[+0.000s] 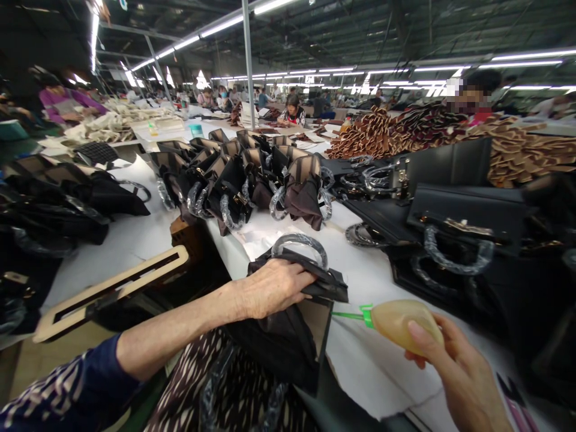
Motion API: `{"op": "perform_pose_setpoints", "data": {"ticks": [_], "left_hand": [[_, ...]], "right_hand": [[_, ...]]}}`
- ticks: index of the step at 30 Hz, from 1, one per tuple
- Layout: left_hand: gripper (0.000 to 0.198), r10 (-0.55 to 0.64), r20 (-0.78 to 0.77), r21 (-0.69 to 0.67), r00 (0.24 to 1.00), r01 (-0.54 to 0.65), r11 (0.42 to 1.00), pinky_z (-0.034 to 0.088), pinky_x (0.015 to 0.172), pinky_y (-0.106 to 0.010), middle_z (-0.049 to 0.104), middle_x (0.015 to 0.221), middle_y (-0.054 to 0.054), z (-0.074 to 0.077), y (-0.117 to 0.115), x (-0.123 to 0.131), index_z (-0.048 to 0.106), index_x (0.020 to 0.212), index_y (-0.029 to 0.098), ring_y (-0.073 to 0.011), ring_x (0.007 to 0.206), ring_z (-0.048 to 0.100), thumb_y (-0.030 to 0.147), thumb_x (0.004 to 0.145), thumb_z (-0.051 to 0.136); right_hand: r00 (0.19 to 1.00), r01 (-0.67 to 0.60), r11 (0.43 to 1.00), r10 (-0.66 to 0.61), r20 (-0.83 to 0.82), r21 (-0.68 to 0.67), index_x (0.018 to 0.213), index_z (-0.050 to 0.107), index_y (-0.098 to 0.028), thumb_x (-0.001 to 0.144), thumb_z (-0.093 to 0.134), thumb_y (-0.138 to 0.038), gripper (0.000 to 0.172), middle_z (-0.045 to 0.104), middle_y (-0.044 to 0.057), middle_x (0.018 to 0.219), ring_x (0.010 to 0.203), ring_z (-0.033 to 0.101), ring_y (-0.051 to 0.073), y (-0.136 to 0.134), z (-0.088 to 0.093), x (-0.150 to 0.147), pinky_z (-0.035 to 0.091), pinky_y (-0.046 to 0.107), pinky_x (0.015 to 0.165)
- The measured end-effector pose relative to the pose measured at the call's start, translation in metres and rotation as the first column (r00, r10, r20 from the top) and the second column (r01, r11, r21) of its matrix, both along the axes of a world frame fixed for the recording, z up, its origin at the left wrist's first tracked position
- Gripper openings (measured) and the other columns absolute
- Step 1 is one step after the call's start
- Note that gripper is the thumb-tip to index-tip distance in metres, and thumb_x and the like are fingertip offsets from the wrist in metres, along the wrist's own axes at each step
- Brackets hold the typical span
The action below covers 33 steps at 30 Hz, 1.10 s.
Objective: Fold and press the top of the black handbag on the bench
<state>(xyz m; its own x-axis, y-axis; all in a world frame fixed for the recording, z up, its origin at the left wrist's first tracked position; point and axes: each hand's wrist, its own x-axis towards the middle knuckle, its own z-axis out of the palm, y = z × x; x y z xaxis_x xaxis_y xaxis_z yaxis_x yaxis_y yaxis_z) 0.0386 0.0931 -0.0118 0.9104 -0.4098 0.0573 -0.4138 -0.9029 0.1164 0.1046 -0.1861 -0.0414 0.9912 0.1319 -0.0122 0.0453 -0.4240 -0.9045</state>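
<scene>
Nearest us, our right hand [459, 372] grips a soft yellowish squeeze bottle with a green nozzle [398, 321], its tip aimed at the dark brown unfinished handbag [292, 324] that our left hand [270, 288] presses flat on the white bench [382, 360]. Left of it lies a pale slotted wooden template [112, 291]. Beyond, a cluster of dark wrapped-handle bags [243, 180] crowds the bench; black finished bags [459, 204] stand at right.

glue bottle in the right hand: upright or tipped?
Tipped. The squeeze bottle lies sideways in the right hand, its green nozzle pointing level at the edge of the dark bag that the left hand presses down.
</scene>
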Motion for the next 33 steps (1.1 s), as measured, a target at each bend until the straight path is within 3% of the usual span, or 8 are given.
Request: {"op": "perform_pose_setpoints", "data": {"ticks": [9, 24, 30, 33], "left_hand": [[0.015, -0.016, 0.006, 0.008, 1.000, 0.016, 1.000, 0.046, 0.075, -0.033, 0.062, 0.096, -0.008, -0.006, -0.001, -0.004, 0.053, 0.102, 0.014, -0.0221, 0.084, 0.059, 0.022, 0.089, 0.054], [0.018, -0.043, 0.063, 0.020, 0.997, 0.041, 0.999, 0.046, 0.071, -0.032, 0.061, 0.091, -0.007, -0.013, 0.000, -0.005, 0.052, 0.102, 0.014, -0.0215, 0.081, 0.059, 0.024, 0.088, 0.057], [0.016, -0.027, 0.021, 0.026, 0.999, 0.027, 0.999, 0.046, 0.072, -0.032, 0.061, 0.092, -0.008, -0.007, -0.002, -0.006, 0.053, 0.100, 0.014, -0.0217, 0.082, 0.059, 0.023, 0.088, 0.057], [0.015, -0.020, 0.004, 0.024, 1.000, 0.020, 1.000, 0.046, 0.071, -0.032, 0.061, 0.090, -0.008, -0.006, -0.002, -0.006, 0.053, 0.099, 0.013, -0.0219, 0.080, 0.059, 0.023, 0.088, 0.057]], "right_hand": [[1.000, -0.002, 1.000, 0.002, -0.006, -0.009, 0.098, 0.059, -0.020, 0.083, 0.055, -0.063, 0.045, 0.059, -0.001, 0.063, 0.065, 0.056, 0.023, -0.001, 0.000, -0.002, 0.040, 0.035, 0.070], [0.998, -0.063, 0.997, 0.064, -0.028, 0.046, 0.103, 0.057, -0.020, 0.082, 0.059, -0.060, 0.046, 0.063, 0.001, 0.073, 0.062, 0.054, 0.020, 0.000, 0.002, -0.011, 0.043, 0.031, 0.060], [0.985, -0.151, 0.988, 0.154, -0.077, 0.043, 0.106, 0.057, -0.017, 0.073, 0.065, -0.066, 0.060, 0.063, 0.004, 0.073, 0.061, 0.055, 0.023, -0.020, -0.014, 0.001, 0.045, 0.033, 0.055], [0.982, -0.169, 0.985, 0.171, -0.083, 0.027, 0.106, 0.059, -0.018, 0.074, 0.064, -0.065, 0.057, 0.064, 0.004, 0.076, 0.063, 0.056, 0.024, -0.031, -0.024, 0.006, 0.046, 0.034, 0.056]]}}
